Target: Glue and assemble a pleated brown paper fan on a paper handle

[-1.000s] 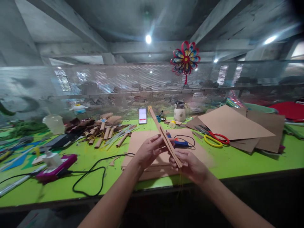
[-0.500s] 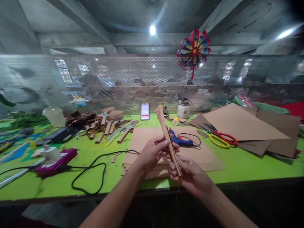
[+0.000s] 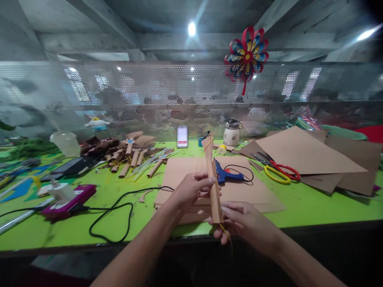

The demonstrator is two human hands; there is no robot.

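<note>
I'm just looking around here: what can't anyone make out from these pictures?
In the head view:
- The far side of the pleated brown paper: turned away from the camera.
- Parts of the left hand's fingers: hidden behind that paper.
- Writing on the phone's screen: too small and blurred.
- Details beyond the perforated panel: blurred, and veiled by its mesh.
- The red thing at far right: cut off by the picture's edge.

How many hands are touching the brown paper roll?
2: the left hand at the middle of the brown paper roll, the right hand at its lower end.
</note>
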